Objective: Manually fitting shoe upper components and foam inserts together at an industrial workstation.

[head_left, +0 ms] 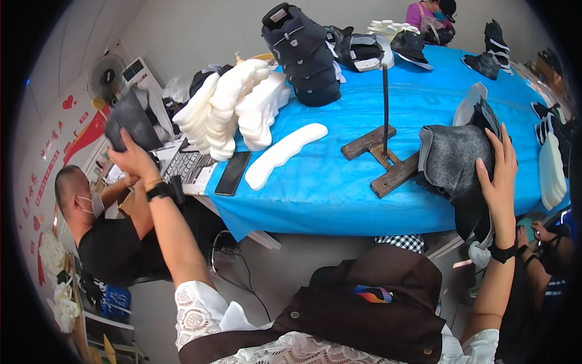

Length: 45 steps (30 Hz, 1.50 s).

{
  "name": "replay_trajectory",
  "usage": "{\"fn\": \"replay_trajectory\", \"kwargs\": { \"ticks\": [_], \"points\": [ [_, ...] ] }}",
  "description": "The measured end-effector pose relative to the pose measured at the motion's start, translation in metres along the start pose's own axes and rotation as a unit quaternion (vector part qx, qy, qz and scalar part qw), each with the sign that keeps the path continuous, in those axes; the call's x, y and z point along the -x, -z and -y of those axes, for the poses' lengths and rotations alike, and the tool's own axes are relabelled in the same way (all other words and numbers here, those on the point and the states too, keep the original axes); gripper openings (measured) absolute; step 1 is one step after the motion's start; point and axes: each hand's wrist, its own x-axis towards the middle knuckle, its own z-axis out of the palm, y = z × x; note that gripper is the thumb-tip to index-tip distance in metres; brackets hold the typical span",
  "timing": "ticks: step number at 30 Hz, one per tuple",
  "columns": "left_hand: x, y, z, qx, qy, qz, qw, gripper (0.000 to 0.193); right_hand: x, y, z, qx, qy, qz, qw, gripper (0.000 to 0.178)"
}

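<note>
At the table's right front edge, my right hand [500, 176] grips a curved grey-and-black padded fabric piece [458, 159] by its right side, thumb in front and fingers behind. Black fabric hangs from it over the edge. My left hand [136, 159] is raised at the far left, closed around the lower edge of a dark grey padded piece [130, 118], which is slightly blurred. Between my hands, a wooden-footed stand [387, 161] with an upright metal rod rests on the blue-covered table [315, 206]. One wavy white foam strip [286, 155] lies left of the stand.
White foam strips [221, 112] are piled beside a tall stack of nested black padded pieces [303, 60]. A dark phone [233, 173] lies at the left front. A seated person in black [121, 236] is at left; another in purple [418, 18] is at the far end. More foam [552, 173] lies right.
</note>
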Motion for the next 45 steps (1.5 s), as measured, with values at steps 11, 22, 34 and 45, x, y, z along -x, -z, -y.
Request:
{"fn": "replay_trajectory", "kwargs": {
  "ticks": [11,22,34,45],
  "points": [
    [0.153,0.01,0.165,-0.075,0.331,0.083,0.937,0.052,0.013,0.006,-0.005,-0.053,-0.027,-0.037,0.998,0.053],
    [0.134,0.045,0.182,-0.185,0.352,0.204,0.894,0.094,0.013,0.005,0.002,-0.035,-0.047,-0.051,0.997,0.053],
    [0.217,0.092,-0.134,0.241,0.128,0.334,0.902,0.033,0.013,-0.012,-0.021,-0.188,-0.136,-0.132,0.964,0.049],
    [0.314,0.2,-0.412,0.484,-0.087,0.648,0.581,0.119,0.047,-0.004,0.052,-0.077,-0.073,-0.179,0.978,0.04]
  ]
}}
